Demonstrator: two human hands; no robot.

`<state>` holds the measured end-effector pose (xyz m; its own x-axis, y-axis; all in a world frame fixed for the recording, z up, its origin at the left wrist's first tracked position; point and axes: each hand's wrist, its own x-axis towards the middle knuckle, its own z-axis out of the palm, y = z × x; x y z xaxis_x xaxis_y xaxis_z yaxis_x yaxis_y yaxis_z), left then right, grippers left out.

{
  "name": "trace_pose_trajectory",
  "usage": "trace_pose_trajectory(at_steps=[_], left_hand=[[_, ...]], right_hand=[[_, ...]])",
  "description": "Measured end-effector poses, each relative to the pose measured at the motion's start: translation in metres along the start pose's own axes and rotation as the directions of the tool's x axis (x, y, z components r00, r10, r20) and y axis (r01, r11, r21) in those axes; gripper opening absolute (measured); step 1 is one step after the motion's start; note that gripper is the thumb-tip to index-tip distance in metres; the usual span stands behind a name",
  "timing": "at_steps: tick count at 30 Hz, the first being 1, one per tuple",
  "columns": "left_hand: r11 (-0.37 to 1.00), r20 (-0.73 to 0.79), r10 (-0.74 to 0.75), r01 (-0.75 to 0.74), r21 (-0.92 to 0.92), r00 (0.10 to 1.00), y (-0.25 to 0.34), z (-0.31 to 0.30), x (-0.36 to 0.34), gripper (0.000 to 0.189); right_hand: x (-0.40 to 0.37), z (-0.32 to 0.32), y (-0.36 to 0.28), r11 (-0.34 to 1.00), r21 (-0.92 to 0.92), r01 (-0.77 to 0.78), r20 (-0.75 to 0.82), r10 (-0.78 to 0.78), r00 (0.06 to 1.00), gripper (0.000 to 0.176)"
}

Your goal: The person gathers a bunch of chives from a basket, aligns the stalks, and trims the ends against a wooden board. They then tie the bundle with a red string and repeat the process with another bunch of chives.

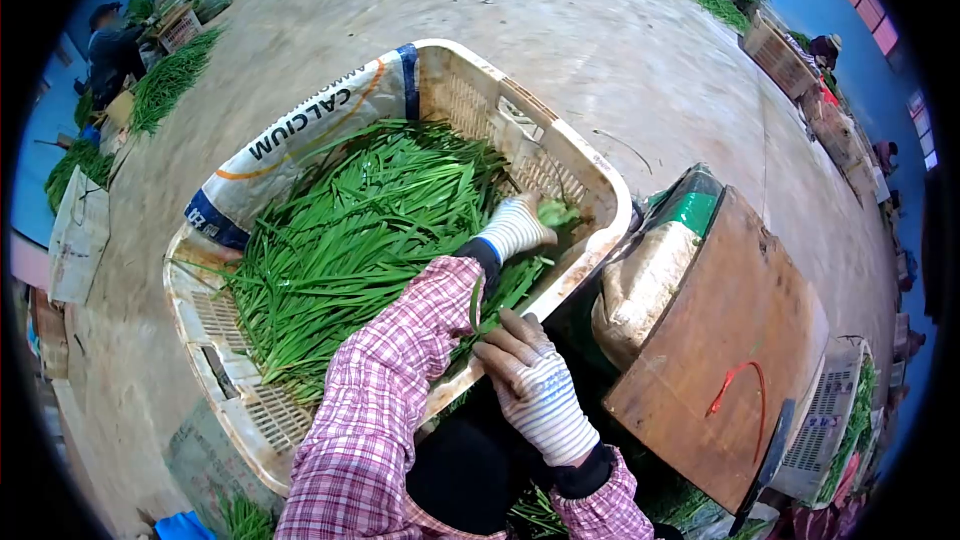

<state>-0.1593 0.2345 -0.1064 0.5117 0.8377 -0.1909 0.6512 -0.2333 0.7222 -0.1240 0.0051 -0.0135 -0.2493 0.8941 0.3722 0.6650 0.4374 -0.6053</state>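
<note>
A large, dirty white plastic basket stands before me, piled with long, flat green leaves like garlic chives. Reaching into its right side, my left hand wears a white striped glove with its fingers closed around some green leaves. Lower down, at the near right rim, my right hand is in a similar glove with bare fingertips. Its fingers are bent together at a thin green leaf. A printed sack sheet lines the basket's far left wall.
Right of the basket are a brown wooden board with a red cord and a wrapped bundle. A crate of greens stands farther right. Other people work along the walls beside heaps of greens. Concrete floor lies beyond.
</note>
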Motion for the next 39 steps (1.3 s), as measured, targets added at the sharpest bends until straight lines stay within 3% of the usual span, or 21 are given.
trace_pose_trajectory(at_steps=[2,6,11,12,14,16,18,22,23,24,26,27,28,30,32,34,35,36,37,38,39], left_hand=[[0.995,0.290,-0.049,0.021,0.099,0.956,-0.006,0.014,0.014,0.079],[0.994,0.421,-0.012,-0.035,0.104,0.907,-0.012,0.023,0.033,0.073],[0.987,0.314,0.095,-0.130,0.092,0.945,-0.017,0.035,0.034,0.068],[0.976,0.343,0.052,-0.120,0.180,0.938,-0.006,0.028,0.030,0.067],[0.981,0.180,0.073,-0.103,0.163,0.981,0.005,0.014,0.009,0.061],[0.966,-0.010,0.233,-0.233,-0.110,0.972,-0.018,0.005,0.008,0.052],[0.771,0.026,0.216,-0.154,-0.618,0.976,-0.009,-0.043,-0.019,0.048],[0.739,0.039,0.022,0.010,-0.673,0.999,-0.019,-0.107,-0.045,0.055],[0.679,0.068,0.024,0.034,-0.733,0.997,-0.025,-0.114,-0.050,0.056],[0.739,0.006,0.035,-0.022,-0.674,0.999,-0.026,-0.120,-0.055,0.053],[0.654,0.012,0.123,-0.072,-0.753,0.992,-0.030,-0.126,-0.075,0.052],[0.629,-0.068,0.203,-0.183,-0.756,0.977,-0.030,-0.122,-0.078,0.052],[0.690,-0.002,0.228,-0.163,-0.705,0.974,-0.033,-0.125,-0.083,0.068],[0.629,0.002,0.291,-0.190,-0.754,0.957,-0.029,-0.121,-0.095,0.084],[0.634,0.004,0.349,-0.233,-0.737,0.937,-0.021,-0.118,-0.105,0.102],[0.514,-0.036,0.430,-0.277,-0.812,0.902,-0.011,-0.112,-0.117,0.110],[0.589,-0.061,0.453,-0.349,-0.729,0.890,-0.007,-0.112,-0.122,0.115],[0.623,-0.159,0.547,-0.527,-0.578,0.822,-0.011,-0.108,-0.117,0.122],[0.676,-0.124,0.551,-0.528,-0.514,0.825,-0.009,-0.110,-0.119,0.126],[0.723,-0.091,0.548,-0.526,-0.448,0.831,-0.008,-0.111,-0.123,0.131],[0.766,-0.059,0.541,-0.520,-0.378,0.839,-0.009,-0.111,-0.127,0.136]], right_hand=[[0.001,0.001,-0.001,1.000,0.018,0.007,-0.016,-0.006,1.000,0.034],[0.000,0.004,0.000,1.000,0.009,0.010,-0.016,-0.010,1.000,0.036],[0.002,0.005,-0.001,1.000,0.019,-0.014,0.008,0.014,1.000,0.033],[0.003,0.006,-0.002,1.000,0.006,-0.008,-0.013,0.008,1.000,0.030],[0.001,0.008,-0.003,1.000,-0.028,-0.002,-0.060,0.000,0.998,0.025],[0.004,-0.001,-0.007,0.999,-0.042,-0.024,0.009,0.024,1.000,0.026],[0.000,0.000,-0.006,1.000,-0.009,-0.011,-0.017,0.011,1.000,0.026],[-0.003,0.004,-0.001,1.000,-0.007,-0.002,-0.026,0.002,1.000,0.025],[-0.004,0.006,0.000,1.000,-0.012,-0.014,-0.018,0.014,1.000,0.025],[-0.005,0.006,0.000,1.000,0.000,-0.005,-0.026,0.005,1.000,0.026],[-0.006,0.003,-0.003,1.000,0.020,0.013,-0.041,-0.012,0.999,0.028],[-0.005,0.002,-0.004,0.985,0.164,-0.049,-0.101,0.066,0.993,0.026],[-0.006,-0.003,-0.005,0.941,0.308,-0.142,-0.160,0.198,0.967,0.035],[0.015,-0.021,0.002,0.983,-0.014,-0.183,-0.341,0.167,0.925,0.056],[0.041,-0.033,0.010,0.961,-0.220,-0.165,-0.382,0.071,0.922,0.083],[0.069,-0.037,0.019,0.898,-0.374,-0.232,-0.223,0.156,0.962,0.112],[0.080,-0.034,0.018,0.905,-0.353,-0.237,-0.135,0.201,0.970,0.115],[0.091,-0.029,0.016,0.911,-0.333,-0.243,-0.043,0.243,0.969,0.119],[0.100,-0.026,0.016,0.943,-0.210,-0.257,0.056,0.274,0.960,0.123],[0.102,-0.018,0.020,0.963,0.021,-0.267,0.036,0.266,0.963,0.117],[0.103,-0.011,0.027,0.955,0.068,-0.288,0.042,0.286,0.957,0.112]])
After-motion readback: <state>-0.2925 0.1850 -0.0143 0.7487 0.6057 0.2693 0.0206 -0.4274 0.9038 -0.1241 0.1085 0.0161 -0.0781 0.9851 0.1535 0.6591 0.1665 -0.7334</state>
